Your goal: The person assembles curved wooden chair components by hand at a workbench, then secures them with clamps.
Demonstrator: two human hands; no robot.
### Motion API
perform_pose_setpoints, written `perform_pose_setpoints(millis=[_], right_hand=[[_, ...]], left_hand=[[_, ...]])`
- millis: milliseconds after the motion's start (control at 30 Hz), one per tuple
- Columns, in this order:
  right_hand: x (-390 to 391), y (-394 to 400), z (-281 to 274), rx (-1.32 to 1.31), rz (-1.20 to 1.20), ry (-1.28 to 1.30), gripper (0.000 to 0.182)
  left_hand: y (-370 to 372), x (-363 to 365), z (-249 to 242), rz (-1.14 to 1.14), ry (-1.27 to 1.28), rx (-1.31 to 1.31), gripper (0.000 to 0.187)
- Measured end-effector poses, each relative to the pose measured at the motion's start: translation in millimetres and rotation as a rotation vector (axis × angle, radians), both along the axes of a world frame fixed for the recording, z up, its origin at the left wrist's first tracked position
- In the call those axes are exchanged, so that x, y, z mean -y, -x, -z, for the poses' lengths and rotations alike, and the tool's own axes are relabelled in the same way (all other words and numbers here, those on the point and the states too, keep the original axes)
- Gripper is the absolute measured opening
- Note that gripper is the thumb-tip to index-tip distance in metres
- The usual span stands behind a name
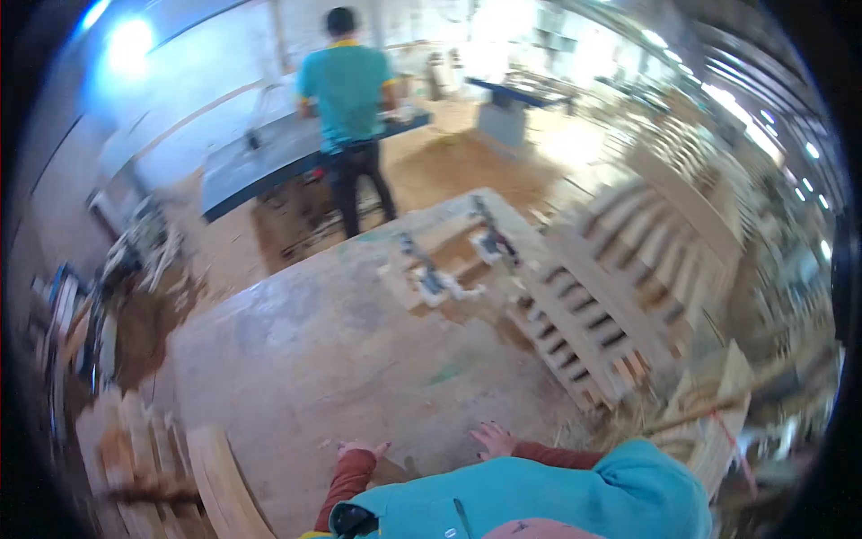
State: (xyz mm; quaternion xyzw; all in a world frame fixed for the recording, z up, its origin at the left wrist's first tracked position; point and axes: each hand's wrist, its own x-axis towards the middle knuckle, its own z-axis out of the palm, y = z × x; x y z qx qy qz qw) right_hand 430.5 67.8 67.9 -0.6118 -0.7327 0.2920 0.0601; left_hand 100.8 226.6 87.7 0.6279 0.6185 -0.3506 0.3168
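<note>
Both hands are near the front edge of a large worktable (296,359). My left hand (364,448) rests at the tabletop with its fingers apart and nothing in it. To its right, my right hand (494,440) lies with spread fingers on the same surface, also holding nothing. Red-brown sleeves reach both wrists. Farther back on the table are a wooden frame piece (460,256) and dark clamp-like tools (431,280), well beyond my hands.
Slatted wooden parts (620,314) are stacked along the right side. Curved boards (220,485) stand at the lower left. Beyond the table, a person (346,94) in a teal shirt faces a blue-edged bench (260,175). Wood scraps (144,247) lie at the left.
</note>
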Motion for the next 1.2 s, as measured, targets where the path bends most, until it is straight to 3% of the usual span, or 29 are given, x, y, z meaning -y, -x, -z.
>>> perform_pose_setpoints(millis=[67,133,167,267,400,467,500,567,667,700,733,767,867,900,1033,1100,1200], right_hand=[[5,7,-53,0.174,0.113,0.324,0.071],[7,7,-66,0.26,0.168,0.385,0.072],[11,8,-67,0.299,0.184,0.425,0.073],[27,10,-58,0.239,0.205,0.408,0.073],[31,22,84,0.393,0.379,0.388,0.071],[29,24,101,0.405,0.408,0.393,0.07],[30,25,96,0.396,0.4,0.403,0.069],[28,19,72,0.276,0.374,0.438,0.066],[20,13,98,0.26,0.471,0.434,0.06],[17,11,139,0.253,0.559,0.419,0.059],[16,13,137,0.242,0.614,0.403,0.057],[17,8,133,0.282,0.509,0.437,0.056],[23,9,18,0.439,0.071,0.516,0.055],[26,7,24,0.421,0.056,0.427,0.054],[31,-2,62,0.241,-0.164,0.011,0.053],[18,24,-46,0.507,-0.221,0.278,0.059],[16,18,17,0.664,-0.211,0.313,0.075]], left_hand=[[21,5,54,0.052,-0.153,0.059,0.084],[13,-3,51,0.146,-0.133,0.076,0.085],[8,0,28,0.175,-0.078,0.023,0.085],[18,-1,48,0.168,-0.097,0.111,0.082],[44,-31,133,0.079,-0.18,0.024,0.073],[61,-38,164,0.072,-0.25,0.128,0.069],[59,-29,144,0.053,-0.258,0.155,0.068],[16,17,4,0.016,-0.272,0.209,0.068],[48,16,79,0.025,-0.497,0.246,0.073],[53,24,76,-0.07,-0.488,0.339,0.075],[62,37,76,-0.172,-0.479,0.43,0.078],[71,49,77,-0.281,-0.471,0.518,0.081],[86,84,65,-0.354,-0.484,0.453,0.083],[80,101,41,-0.393,-0.49,0.388,0.084],[111,133,55,-0.405,-0.452,0.243,0.085],[103,157,29,-0.496,-0.576,0.133,0.084],[103,169,31,-0.571,-0.501,-0.003,0.084]])
